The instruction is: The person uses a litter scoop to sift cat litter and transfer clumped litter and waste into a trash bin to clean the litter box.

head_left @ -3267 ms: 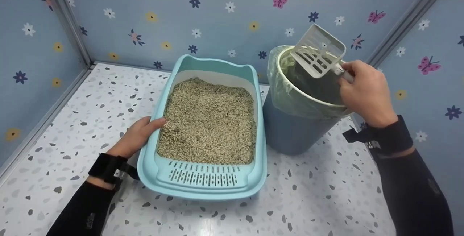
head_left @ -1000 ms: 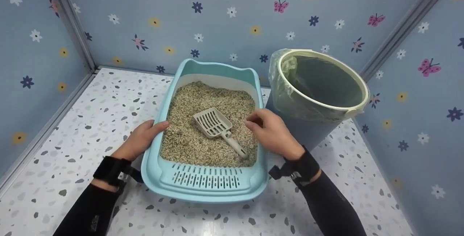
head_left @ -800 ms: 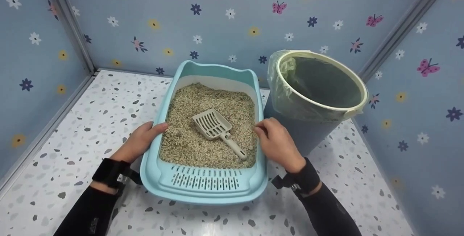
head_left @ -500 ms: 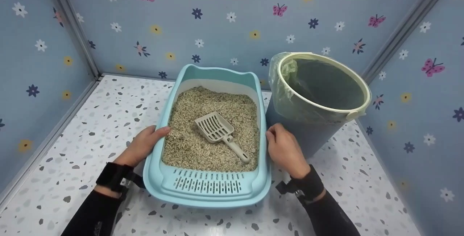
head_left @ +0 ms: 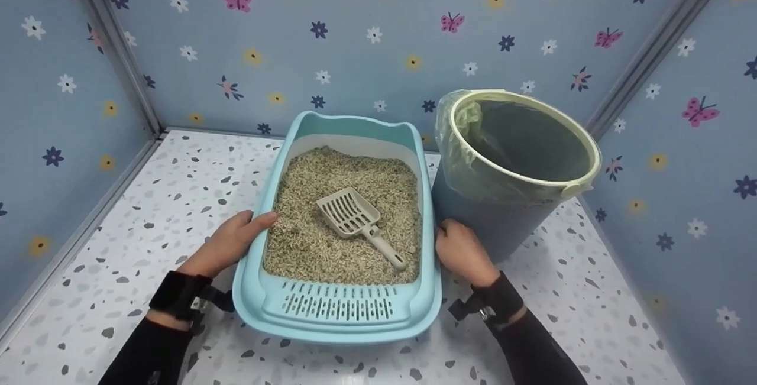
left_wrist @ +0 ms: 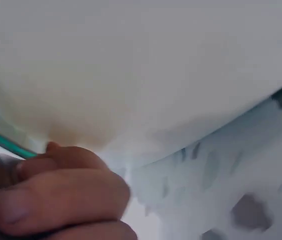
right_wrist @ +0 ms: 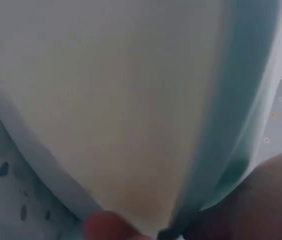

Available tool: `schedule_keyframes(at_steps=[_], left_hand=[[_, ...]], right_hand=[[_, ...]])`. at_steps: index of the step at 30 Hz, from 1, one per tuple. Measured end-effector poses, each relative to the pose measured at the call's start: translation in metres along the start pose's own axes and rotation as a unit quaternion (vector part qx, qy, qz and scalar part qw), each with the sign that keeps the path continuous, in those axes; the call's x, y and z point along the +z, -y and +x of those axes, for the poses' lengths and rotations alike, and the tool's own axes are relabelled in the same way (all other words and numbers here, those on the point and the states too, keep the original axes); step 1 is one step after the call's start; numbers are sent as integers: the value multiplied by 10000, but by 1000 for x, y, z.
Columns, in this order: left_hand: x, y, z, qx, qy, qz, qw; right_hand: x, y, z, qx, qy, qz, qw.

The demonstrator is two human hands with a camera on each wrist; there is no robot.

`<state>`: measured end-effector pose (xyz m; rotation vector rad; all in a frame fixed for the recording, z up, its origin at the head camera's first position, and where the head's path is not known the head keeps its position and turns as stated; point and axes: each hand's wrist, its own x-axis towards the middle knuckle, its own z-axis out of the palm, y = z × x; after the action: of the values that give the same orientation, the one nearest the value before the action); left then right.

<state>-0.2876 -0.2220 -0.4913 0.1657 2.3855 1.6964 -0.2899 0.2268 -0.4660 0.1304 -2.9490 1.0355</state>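
Observation:
A light-blue litter box with a slotted front ledge holds pale, grainy litter. On the litter lies a beige slotted litter scoop, its handle toward the right front. My left hand grips the box's left rim, thumb over the top; in the left wrist view the fingers curl beneath it. At the right rim is my right hand, holding the edge from the outer side. The right wrist view shows a fingertip against the white underside; the rest of that grip is partly hidden.
A blue-grey bin with a cream rim and a translucent liner stands close to the right of the box, just behind my right hand. Flower-patterned panels enclose the speckled surface at the back and both sides.
The scoop was in my right hand above the bin and now lies on the litter. My right hand has moved from the bin to the box's right rim. My left hand stays on the left rim.

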Motion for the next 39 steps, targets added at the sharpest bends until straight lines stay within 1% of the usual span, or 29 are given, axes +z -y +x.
schedule_keyframes(at_steps=[3, 5, 7, 10, 11, 13, 16, 18, 20, 23, 25, 28, 31, 34, 35, 36, 39], left_hand=[[-4, -14, -9, -245, 168, 544, 9981], [-7, -23, -15, -362, 421, 861, 9947], [-8, -30, -20, -402, 670, 1038, 9915], [-8, -36, -23, -362, 947, 1131, 9884], [-8, -36, -23, -327, 999, 1095, 9884], [-8, -36, -22, -242, 1076, 1048, 9884], [-11, -35, -19, -91, 1304, 935, 9870], [-16, -36, -18, -99, 1399, 1010, 9849], [-22, -36, -16, -114, 1483, 1186, 9817], [-32, -36, -13, -243, 1518, 1556, 9758], [-39, -36, -11, -308, 1547, 1670, 9733], [-45, -36, -11, -481, 1531, 1730, 9718], [-45, -38, -17, -539, 1481, 1814, 9707], [-42, -39, -30, -494, 1453, 1853, 9706], [-40, -40, -36, -466, 1443, 1870, 9706], [-38, -40, -41, -439, 1444, 1863, 9708], [-34, -38, -50, -329, 1442, 1798, 9725]], right_hand=[[5, -5, 6, 88, 28, 391, 9992], [6, -5, 7, 134, 22, 555, 9984], [6, -5, 7, 68, -35, 650, 9979], [6, -2, 5, 92, -161, 792, 9967], [6, -1, 4, 78, -210, 849, 9961], [7, 0, 2, 191, -228, 1007, 9945], [9, 1, 0, 261, -250, 1085, 9934], [13, -2, 0, 293, -241, 1147, 9927], [15, -2, -2, 269, -225, 1227, 9918], [18, 2, -8, 392, -27, 1656, 9854], [19, 8, -15, 553, 158, 2005, 9780], [21, 12, -20, 807, 336, 2450, 9656], [24, 13, -17, 1050, 362, 2863, 9517], [28, 11, -8, 1247, 246, 3183, 9394], [30, 10, -4, 1287, 184, 3234, 9373], [31, 10, -1, 1302, 104, 3210, 9380], [35, 7, 6, 1304, -139, 2930, 9471]])
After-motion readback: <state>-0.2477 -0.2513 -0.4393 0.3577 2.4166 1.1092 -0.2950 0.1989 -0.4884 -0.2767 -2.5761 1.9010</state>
